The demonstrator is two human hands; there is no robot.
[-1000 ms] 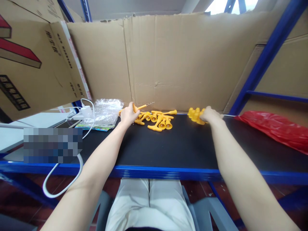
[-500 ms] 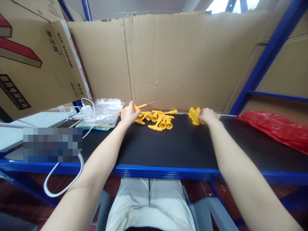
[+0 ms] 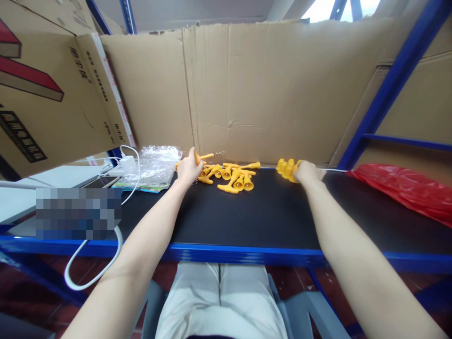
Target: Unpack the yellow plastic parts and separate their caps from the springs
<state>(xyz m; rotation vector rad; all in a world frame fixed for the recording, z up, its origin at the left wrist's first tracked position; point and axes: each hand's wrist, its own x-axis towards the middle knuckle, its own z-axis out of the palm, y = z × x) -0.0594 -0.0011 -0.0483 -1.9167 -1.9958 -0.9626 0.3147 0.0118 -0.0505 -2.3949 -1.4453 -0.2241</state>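
Observation:
Both my arms reach to the back of a black shelf top. My left hand is closed round a yellow plastic piece with a ridged stem that sticks out to the right of the fist. Just right of it lies a loose pile of yellow trumpet-shaped plastic parts. My right hand rests curled on a smaller cluster of yellow parts near the cardboard back wall; its fingertips are hidden behind the knuckles.
A cardboard sheet walls the back. Crumpled clear plastic wrap and a white charger with cable lie at the left. A red plastic bag lies at the right. Blue rack posts frame the shelf.
My right hand shifted slightly on the small yellow cluster, first left, then back right. My left hand and the pile have stayed put.

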